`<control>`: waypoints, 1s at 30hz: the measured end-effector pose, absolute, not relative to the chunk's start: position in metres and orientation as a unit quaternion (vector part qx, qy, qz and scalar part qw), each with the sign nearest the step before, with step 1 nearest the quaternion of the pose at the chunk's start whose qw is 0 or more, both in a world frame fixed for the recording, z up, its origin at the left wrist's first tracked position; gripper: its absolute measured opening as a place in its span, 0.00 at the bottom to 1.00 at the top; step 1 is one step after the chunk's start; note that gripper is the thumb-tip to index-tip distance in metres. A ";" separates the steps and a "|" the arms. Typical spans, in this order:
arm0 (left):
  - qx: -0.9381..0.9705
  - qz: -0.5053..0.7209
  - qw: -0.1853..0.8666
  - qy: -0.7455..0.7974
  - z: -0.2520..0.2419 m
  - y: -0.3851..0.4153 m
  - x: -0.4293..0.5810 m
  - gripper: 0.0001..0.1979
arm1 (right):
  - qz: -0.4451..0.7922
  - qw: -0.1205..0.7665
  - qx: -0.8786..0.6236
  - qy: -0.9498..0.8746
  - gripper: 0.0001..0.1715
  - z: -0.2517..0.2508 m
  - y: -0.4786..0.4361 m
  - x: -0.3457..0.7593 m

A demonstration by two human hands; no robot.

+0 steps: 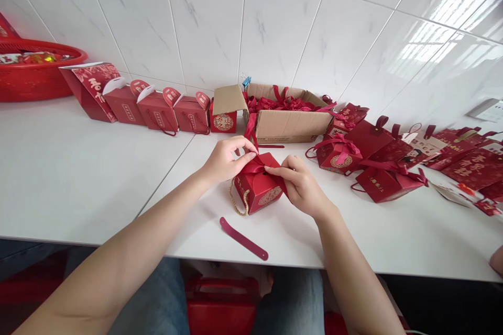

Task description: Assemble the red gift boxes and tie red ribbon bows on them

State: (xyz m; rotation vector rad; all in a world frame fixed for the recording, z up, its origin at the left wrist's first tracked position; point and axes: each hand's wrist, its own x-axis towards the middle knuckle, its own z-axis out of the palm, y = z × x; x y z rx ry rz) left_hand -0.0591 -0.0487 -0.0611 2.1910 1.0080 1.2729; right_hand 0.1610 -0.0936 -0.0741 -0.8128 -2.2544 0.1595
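Observation:
A red gift box (255,188) with a gold round pattern on one side stands on the white table in front of me. A twisted rope handle (240,200) hangs at its left. Across its top runs a dark red ribbon (251,166). My left hand (230,158) pinches the ribbon between thumb and forefinger above the box's left part. On the right, my right hand (301,184) is closed with the ribbon in it, its forefinger pointing in at the ribbon's middle. Fingers partly cover the crossing of the ribbon.
Behind stands an open cardboard box (293,126) of red ribbons. Several red gift boxes (159,110) line the wall at left, near a red basket (39,81). More beribboned boxes (387,183) crowd the right. A dark red strap (243,239) lies near the table's front edge.

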 end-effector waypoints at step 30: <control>0.761 0.451 0.294 0.362 -0.059 -0.051 -0.058 0.10 | 0.054 0.401 -0.327 -0.854 0.15 -0.071 -0.095 0.157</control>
